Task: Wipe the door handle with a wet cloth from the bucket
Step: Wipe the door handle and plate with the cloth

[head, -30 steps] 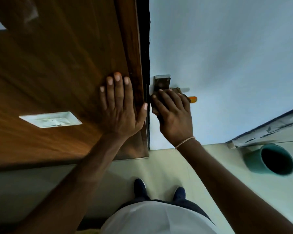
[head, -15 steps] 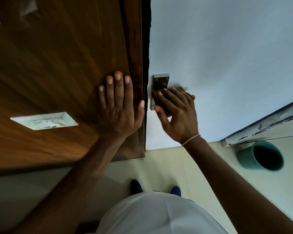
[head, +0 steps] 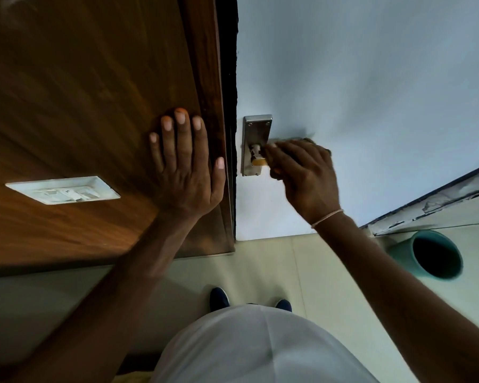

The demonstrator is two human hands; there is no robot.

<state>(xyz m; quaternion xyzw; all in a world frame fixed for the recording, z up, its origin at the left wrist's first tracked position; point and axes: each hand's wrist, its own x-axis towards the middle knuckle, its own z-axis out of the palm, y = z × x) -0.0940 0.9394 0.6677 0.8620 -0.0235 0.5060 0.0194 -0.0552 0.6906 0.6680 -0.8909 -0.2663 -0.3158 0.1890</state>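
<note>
The door handle's steel backplate (head: 256, 134) is fixed near the left edge of the pale door (head: 371, 78). Its lever runs right from a stub with a yellow-orange part (head: 258, 161) and disappears under my right hand (head: 304, 172). That hand is curled around the lever with a dark cloth (head: 307, 140); only a sliver of cloth shows above the knuckles. My left hand (head: 186, 167) lies flat, fingers spread, on the brown wooden panel (head: 94, 106) beside the door gap. The teal bucket (head: 415, 255) stands on the floor at the right.
A white switch plate (head: 62, 189) sits on the wooden panel to the left. A worn door-frame strip (head: 440, 200) runs along the right above the bucket. My shoes (head: 219, 298) stand on the pale tiled floor below the handle.
My right hand has slid right along the lever, uncovering the backplate and the stub at its base. The left hand has stayed flat on the wooden panel.
</note>
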